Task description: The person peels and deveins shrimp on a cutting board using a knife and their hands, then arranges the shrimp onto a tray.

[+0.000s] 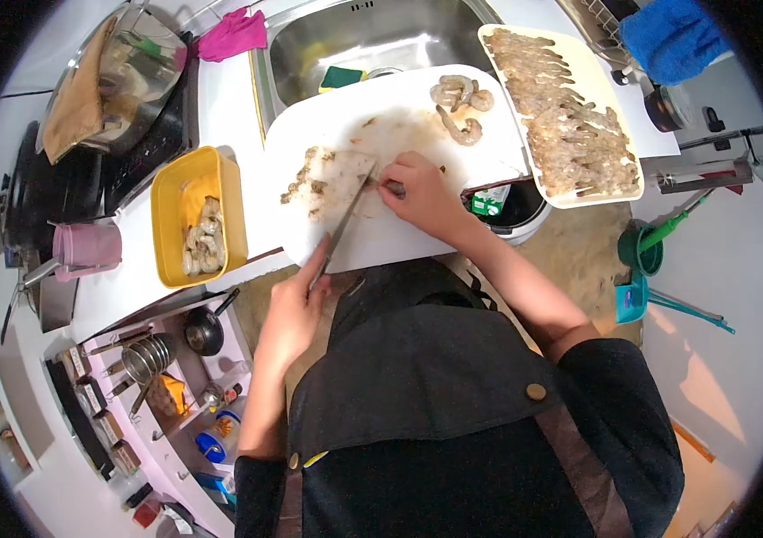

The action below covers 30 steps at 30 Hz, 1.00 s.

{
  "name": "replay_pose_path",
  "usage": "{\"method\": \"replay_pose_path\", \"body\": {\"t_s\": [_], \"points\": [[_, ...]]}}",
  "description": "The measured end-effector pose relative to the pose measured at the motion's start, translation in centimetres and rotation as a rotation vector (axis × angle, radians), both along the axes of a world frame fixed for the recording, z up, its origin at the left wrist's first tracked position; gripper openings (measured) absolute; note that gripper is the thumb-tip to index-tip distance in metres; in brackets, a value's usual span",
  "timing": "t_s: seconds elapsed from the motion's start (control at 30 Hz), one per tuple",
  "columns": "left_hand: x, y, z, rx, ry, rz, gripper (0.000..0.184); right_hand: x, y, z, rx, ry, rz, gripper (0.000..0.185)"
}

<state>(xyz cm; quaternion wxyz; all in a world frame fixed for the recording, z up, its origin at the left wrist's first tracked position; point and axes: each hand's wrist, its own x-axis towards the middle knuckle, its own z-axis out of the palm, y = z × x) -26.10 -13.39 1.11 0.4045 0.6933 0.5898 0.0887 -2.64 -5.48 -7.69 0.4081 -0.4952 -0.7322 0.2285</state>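
My left hand point(296, 296) is closed round the handle of a knife point(344, 224), whose blade points up and right over the white cutting board point(399, 242). At the blade's tip, my right hand point(410, 190) pinches a small greyish piece, probably a shrimp, mostly hidden by the fingers. Dark scraps point(309, 175) are scattered on the board left of the knife. Several peeled shrimp point(460, 130) lie at the board's upper right. More of them rest in a yellow container point(236, 215) on the left, and a cream tray point(630, 170) at the right holds rows of unpeeled shrimp.
Behind the board is a steel sink point(309, 54) with a green and yellow sponge point(342, 79). A pink glove point(231, 36) lies left of it. A pink cup point(85, 248) stands at the left, and a dark bin point(525, 215) is below the board's right edge.
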Motion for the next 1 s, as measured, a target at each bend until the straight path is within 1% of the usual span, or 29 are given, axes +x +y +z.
{"method": "replay_pose_path", "body": {"t_s": [0.1, 0.23, 0.27, 0.37, 0.4, 0.47, 0.57, 0.63, 0.67, 0.77, 0.8, 0.87, 1.0], "points": [[0.2, 0.1, 0.7, -0.076, -0.002, 0.111, 0.054, 0.1, 0.2, -0.1, -0.025, -0.014, 0.008, 0.008], [0.8, -0.6, 0.5, 0.035, 0.003, 0.031, 0.056, 0.2, 0.2, 0.2, -0.065, -0.024, 0.016, 0.010], [0.7, -0.3, 0.9, -0.049, 0.055, 0.101, 0.055, 0.2, 0.2, 0.2, -0.053, -0.025, 0.013, 0.010], [0.0, 0.3, 1.4, -0.058, 0.080, 0.177, 0.055, 0.5, -0.1, 0.9, -0.042, -0.032, -0.017, 0.011], [0.1, 0.4, 2.0, -0.102, 0.067, 0.145, 0.053, 0.8, -0.4, 1.8, -0.056, -0.042, -0.030, 0.011], [0.1, 0.0, 0.6, 0.044, -0.034, 0.002, 0.057, 1.3, -0.4, 2.5, -0.092, -0.063, -0.026, 0.011], [0.1, -0.1, -1.3, 0.143, -0.089, -0.045, 0.055, 1.8, -0.4, 2.6, -0.142, -0.070, 0.001, 0.010], [0.0, 0.6, 0.1, -0.031, -0.047, 0.070, 0.052, 1.9, -0.4, 2.0, -0.150, -0.043, 0.003, 0.009], [0.4, 1.1, 1.1, -0.137, 0.022, 0.158, 0.053, 1.9, -0.5, 2.0, -0.144, -0.048, -0.006, 0.009], [-0.2, 0.5, -0.1, 0.067, -0.104, 0.015, 0.055, 1.7, -0.5, 2.2, -0.131, -0.067, -0.023, 0.009], [0.0, 0.4, -0.9, 0.183, -0.129, -0.059, 0.054, 1.7, -0.6, 2.5, -0.136, -0.080, -0.030, 0.009], [-0.5, 0.6, -1.2, 0.043, -0.066, 0.023, 0.054, 1.8, -0.5, 2.6, -0.150, -0.090, -0.036, 0.010], [-0.1, 1.0, 0.2, 0.041, -0.048, 0.063, 0.049, 1.8, -0.5, 2.5, -0.180, -0.079, -0.050, 0.011]]}}
